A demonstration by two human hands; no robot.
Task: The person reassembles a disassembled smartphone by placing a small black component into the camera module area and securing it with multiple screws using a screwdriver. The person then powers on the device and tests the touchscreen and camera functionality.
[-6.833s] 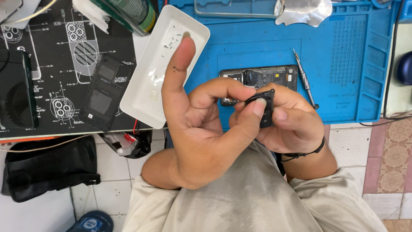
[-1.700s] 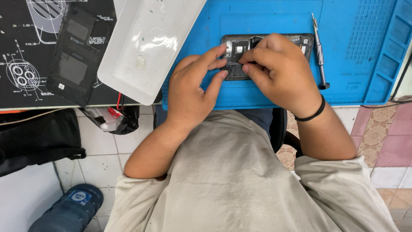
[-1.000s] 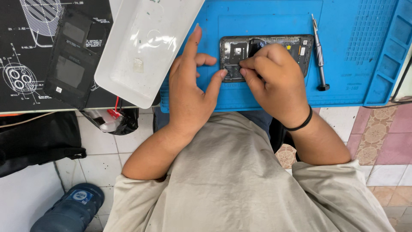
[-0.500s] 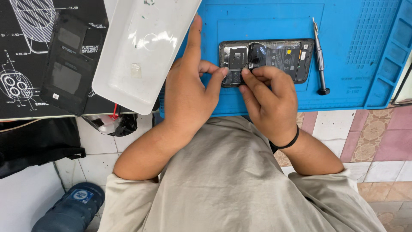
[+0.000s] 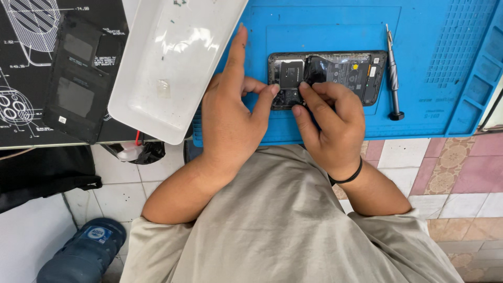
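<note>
An opened black phone (image 5: 340,71) lies face down on the blue work mat (image 5: 325,26), its battery and boards showing. My left hand (image 5: 230,123) steadies the phone's left end with thumb and a bent finger, its index finger stretched out over the mat. My right hand (image 5: 330,120), with a black band on the wrist, pinches a small black part (image 5: 290,97) at the phone's lower left corner between thumb and fingertips. Most of that part is hidden by my fingers.
A slim screwdriver (image 5: 392,73) lies on the mat just right of the phone. A white tray (image 5: 173,63) overlaps the mat's left edge. Further left, a black phone back cover (image 5: 78,78) rests on a dark printed mat (image 5: 21,63). Below the table edge are tiled floor and a blue bottle (image 5: 84,254).
Both hands have slid off the phone's middle toward its left end and near edge, so the battery and right half now show. The small black part, earlier held in the air, is down at the phone.
</note>
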